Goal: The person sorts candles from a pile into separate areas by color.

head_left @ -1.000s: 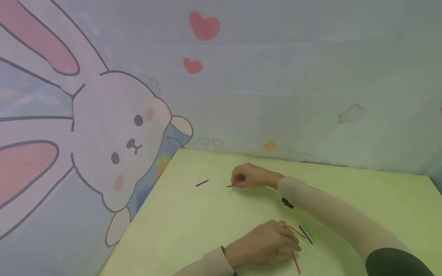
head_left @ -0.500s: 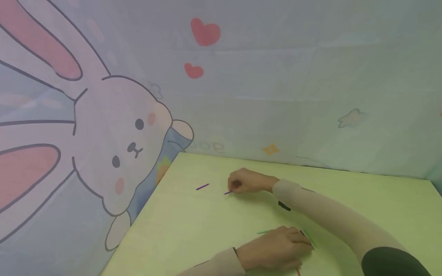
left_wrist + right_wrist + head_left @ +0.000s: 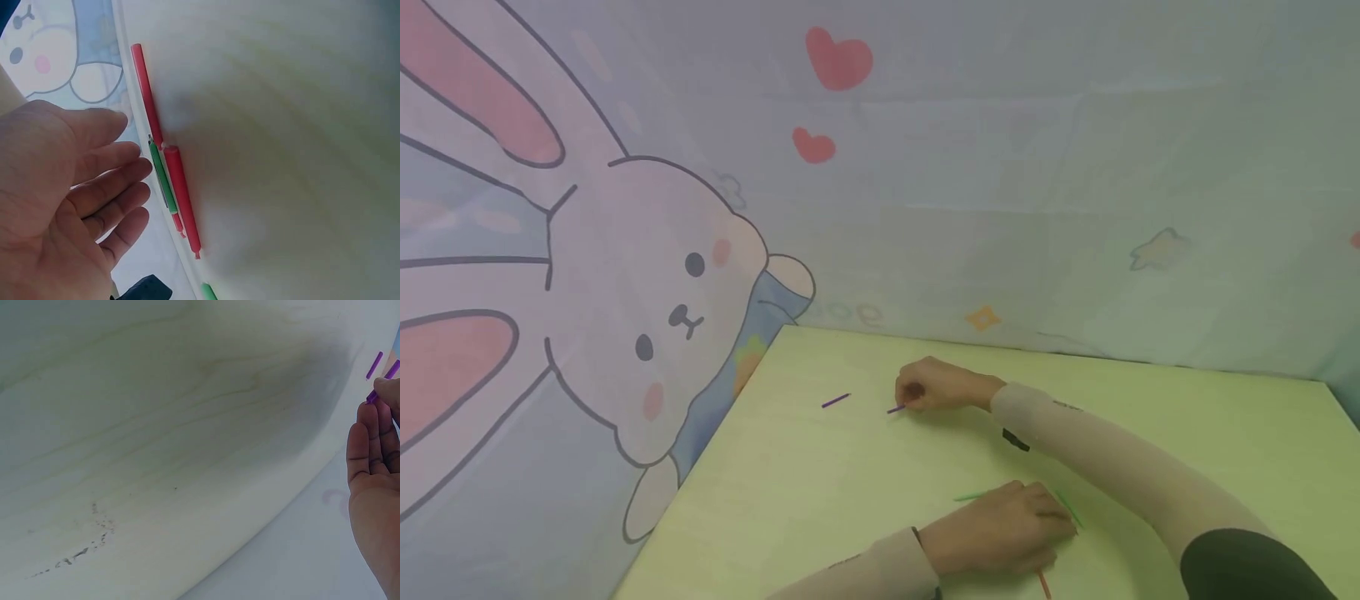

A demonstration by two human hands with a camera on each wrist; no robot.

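Observation:
My right hand (image 3: 942, 383) pinches a thin purple candle (image 3: 391, 370) between thumb and fingertips, low over the table. Left of it lies a second purple candle (image 3: 836, 401). Nearer to me, my left hand (image 3: 1000, 529) is over a group of candles and hides part of them. Its fingers are loosely bent in the left wrist view, with nothing seen in their grasp. Beside those fingertips lie two red candles (image 3: 182, 200) and a green candle (image 3: 162, 178). A green candle (image 3: 1070, 509) shows past the left hand, and an orange-red one (image 3: 1045, 585) sticks out below it.
The pale yellow-green table (image 3: 1210, 433) ends at a backdrop (image 3: 1000, 167) with a large printed rabbit (image 3: 662, 275). Another green candle (image 3: 972, 497) lies just left of the left hand. Dark specks (image 3: 81, 553) mark the table top.
My left hand has moved right over the candles, covering the purple one there; a green candle now shows on its left. The right hand, still pinching its purple candle, has shifted slightly left.

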